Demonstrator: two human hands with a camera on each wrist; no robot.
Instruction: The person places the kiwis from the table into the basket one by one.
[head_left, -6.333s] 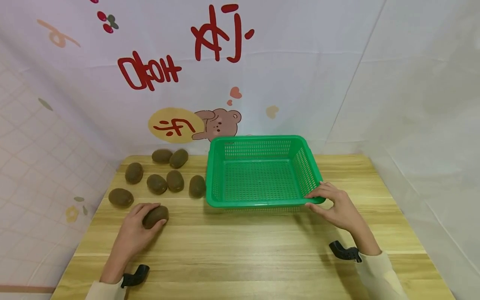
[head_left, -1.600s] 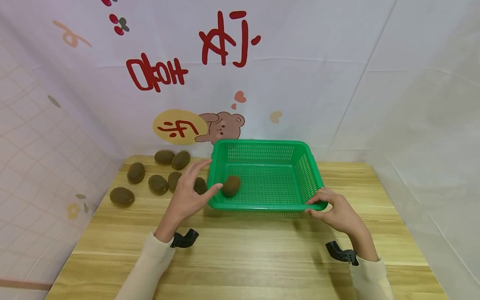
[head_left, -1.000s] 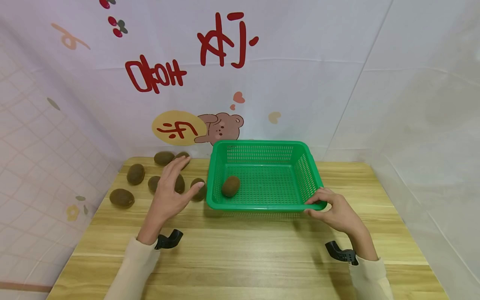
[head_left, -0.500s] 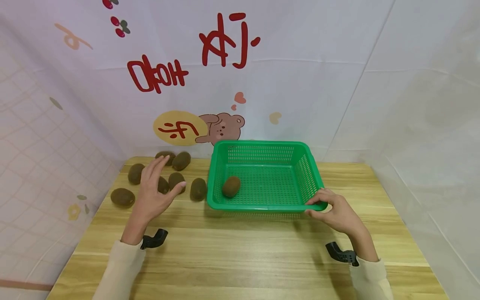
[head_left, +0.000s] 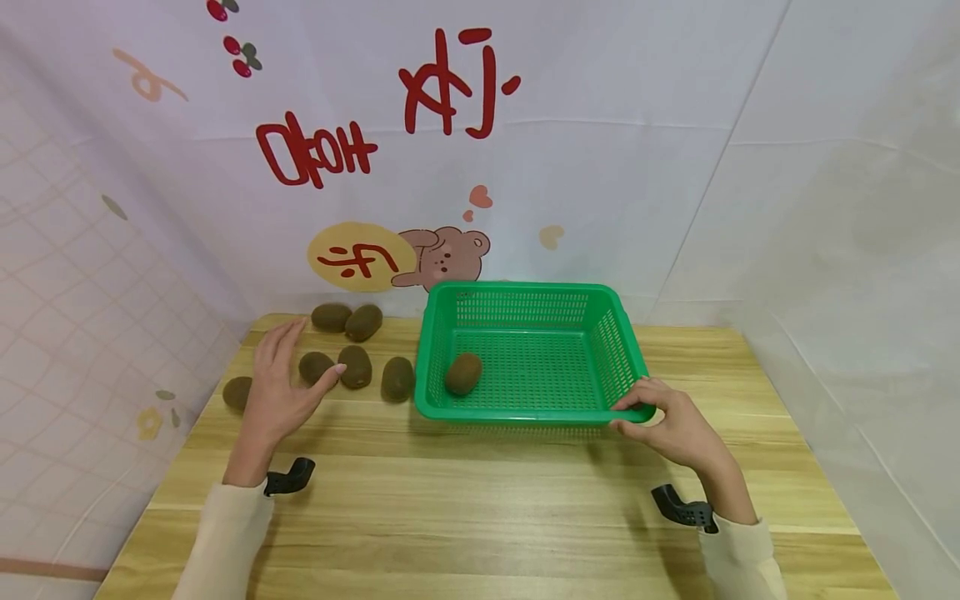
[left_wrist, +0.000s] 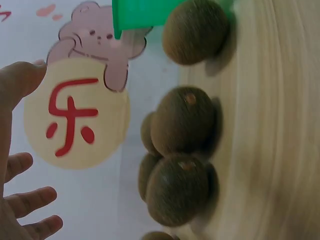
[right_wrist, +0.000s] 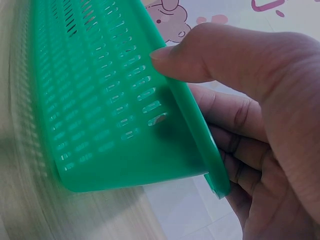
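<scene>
My left hand (head_left: pixel 276 400) hovers with spread fingers over the left group of kiwis, holding nothing. It hides one kiwi and part of another kiwi (head_left: pixel 236 392); its thumb tip is near a kiwi (head_left: pixel 355 367). In the left wrist view the fingers stand apart from the kiwis (left_wrist: pixel 184 121). One kiwi (head_left: pixel 463 374) lies inside the green plastic basket (head_left: pixel 525 414), towards its left end. My right hand (head_left: pixel 675 423) grips the basket's front right corner. The right wrist view shows the thumb (right_wrist: pixel 185 62) on the rim's outer side and fingers on the other side.
Behind the wooden table (head_left: pixel 495 517) hangs a printed white cloth (head_left: pixel 600 167). A kiwi (head_left: pixel 397 379) lies close to the basket's left wall. Two kiwis sit by the back edge, one of them a kiwi (head_left: pixel 331 317). Black wrist mounts (head_left: pixel 291 477) project from both sleeves.
The kiwi once held in my left hand now lies in the basket. That hand has let go and moved left, away from the basket, over the kiwis. My right hand stays on the rim.
</scene>
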